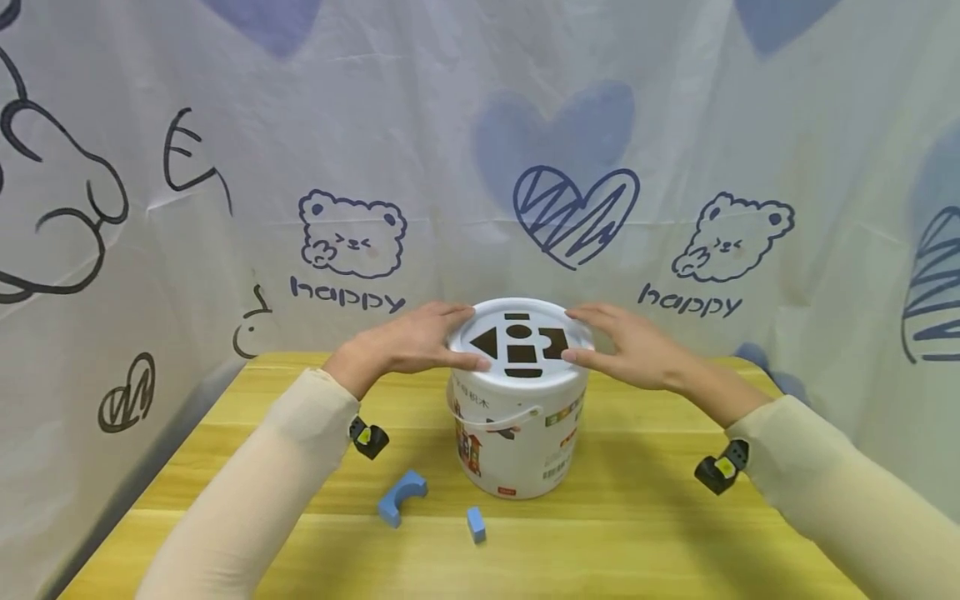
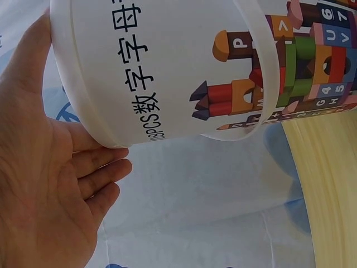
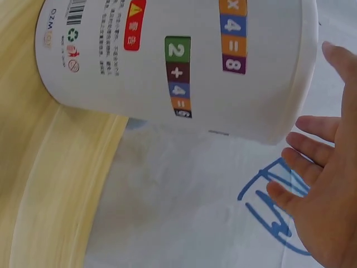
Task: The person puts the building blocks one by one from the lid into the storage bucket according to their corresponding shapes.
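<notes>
A white bucket printed with block pictures stands upright on the table, its handle hanging down in front. Its white lid has several dark shaped holes, among them a triangle and a circle. My left hand touches the lid's left edge, thumb on top; in the left wrist view its fingers spread beside the rim. On the opposite side, my right hand rests its thumb and fingertips on the lid's edge. Loosely extended fingers show beside the rim in the right wrist view. The bucket's contents are hidden.
A blue arch-shaped block lies on the table front-left of the bucket. Closer to the bucket's front is a small blue rectangular block. The wood-grain table ends at a pale printed curtain behind and to the left.
</notes>
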`<state>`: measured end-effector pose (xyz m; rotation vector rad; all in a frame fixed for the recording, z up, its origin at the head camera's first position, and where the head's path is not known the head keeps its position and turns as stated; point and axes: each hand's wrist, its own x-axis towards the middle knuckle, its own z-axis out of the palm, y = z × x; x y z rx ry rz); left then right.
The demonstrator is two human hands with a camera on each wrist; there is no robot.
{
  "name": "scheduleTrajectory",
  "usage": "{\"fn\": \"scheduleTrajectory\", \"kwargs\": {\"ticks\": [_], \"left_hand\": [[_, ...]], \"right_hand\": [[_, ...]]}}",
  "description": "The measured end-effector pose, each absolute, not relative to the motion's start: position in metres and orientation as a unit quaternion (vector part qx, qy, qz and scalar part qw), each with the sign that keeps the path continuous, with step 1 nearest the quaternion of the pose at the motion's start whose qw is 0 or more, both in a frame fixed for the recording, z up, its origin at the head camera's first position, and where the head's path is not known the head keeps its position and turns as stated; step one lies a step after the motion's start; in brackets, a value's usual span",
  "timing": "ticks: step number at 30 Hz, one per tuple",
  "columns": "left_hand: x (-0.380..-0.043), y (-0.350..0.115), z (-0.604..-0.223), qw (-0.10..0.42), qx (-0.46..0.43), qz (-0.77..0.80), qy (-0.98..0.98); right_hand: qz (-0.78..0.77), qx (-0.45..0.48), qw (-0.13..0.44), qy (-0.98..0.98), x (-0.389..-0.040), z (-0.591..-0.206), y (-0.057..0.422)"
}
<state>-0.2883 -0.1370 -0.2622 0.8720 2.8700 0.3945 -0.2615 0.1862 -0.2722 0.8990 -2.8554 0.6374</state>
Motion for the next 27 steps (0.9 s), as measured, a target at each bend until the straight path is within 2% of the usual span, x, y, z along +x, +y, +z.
{"fn": "scheduleTrajectory", "kwargs": {"ticks": [12,27], "left_hand": [[-0.290,-0.137,-0.261,0.060,0.287,0.138,0.946],[-0.287,-0.140,-0.270,0.058,0.287,0.166,0.942]], "right_hand": [[0.203,0.284,-0.021,-0.937,-0.267,-0.274,0.192],[0.207,0.277,-0.056,-0.937,-0.267,-0.274,0.192]]}}
